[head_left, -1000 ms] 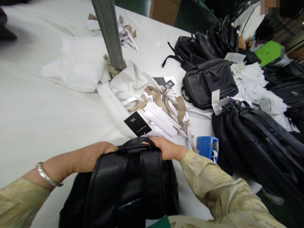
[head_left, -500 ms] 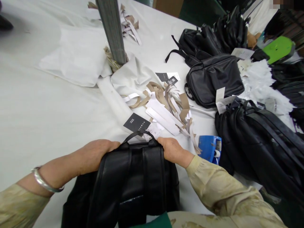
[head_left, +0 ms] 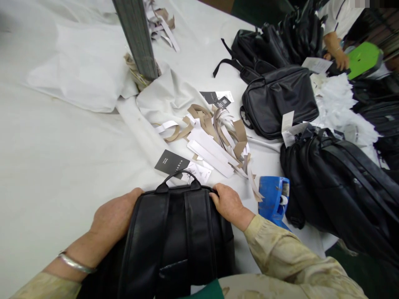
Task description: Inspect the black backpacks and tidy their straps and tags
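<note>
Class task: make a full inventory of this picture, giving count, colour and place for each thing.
Table: one, white, underneath
Held backpack: one, black, bottom centre
Other backpacks: several, black, right side
Paper strips: many, white and brown, middle and farther back
Tags: several, black and white, beyond held backpack, near strips, right side
Blue device: one, blue, right of held backpack
Post: one, grey, upper left
White sheets: count unclear, white, around post
Crumpled wrapping: count unclear, white, right
Green object: one, green, upper right
Co-worker's hand: one, beside green object
Bracelet: one, silver, left wrist
Sleeves: two, pale yellow-green, bottom corners
Hands: two, bare; left hand at held backpack's upper left edge, right hand at its upper right corner
</note>
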A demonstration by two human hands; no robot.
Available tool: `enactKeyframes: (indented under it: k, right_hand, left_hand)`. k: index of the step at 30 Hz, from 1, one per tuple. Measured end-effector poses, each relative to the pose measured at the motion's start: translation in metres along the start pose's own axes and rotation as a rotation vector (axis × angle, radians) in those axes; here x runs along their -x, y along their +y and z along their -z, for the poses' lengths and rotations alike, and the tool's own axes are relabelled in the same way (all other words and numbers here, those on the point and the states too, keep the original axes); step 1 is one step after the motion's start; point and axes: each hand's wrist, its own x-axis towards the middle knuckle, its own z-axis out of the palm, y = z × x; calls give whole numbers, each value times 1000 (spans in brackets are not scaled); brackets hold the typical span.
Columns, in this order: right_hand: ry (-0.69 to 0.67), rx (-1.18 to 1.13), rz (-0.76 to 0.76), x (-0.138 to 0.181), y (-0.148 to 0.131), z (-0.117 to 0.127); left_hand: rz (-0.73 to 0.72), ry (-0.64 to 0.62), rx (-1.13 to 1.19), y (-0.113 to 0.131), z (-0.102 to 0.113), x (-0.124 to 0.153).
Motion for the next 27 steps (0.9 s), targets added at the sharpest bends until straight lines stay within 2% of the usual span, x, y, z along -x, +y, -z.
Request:
enactKeyframes:
  k: [5, 9, 11, 13, 16, 18, 21, 24, 27]
  right_hand:
    - [184, -116, -63, -7, 6, -26]
    - [156, -16, -144, -19, 0, -21]
    - [197, 32, -62, -15, -4, -12]
    - [291, 43, 117, -2, -5, -11]
    - [314, 42, 374, 18, 3, -30]
    - [258, 73, 415, 25, 12, -48]
    - [197, 118, 371, 23, 21, -62]
    - [173, 135, 313, 31, 20, -56]
    - [162, 150, 274, 71, 21, -54]
  left_hand:
    - [42, 52, -4, -4, -12, -1]
    - [13, 206, 34, -4, -19, 3]
    - [-22, 274, 31, -4, -24, 5]
    - [-33, 301, -7, -6, -31, 5]
    - [-28, 346, -71, -9, -44, 0]
    - [-25, 380, -84, -10, -49, -6]
    - [-33, 440, -79, -10, -49, -11]
    - [-49, 522, -102, -14, -55, 12]
    - [-203, 494, -164, -30, -90, 71]
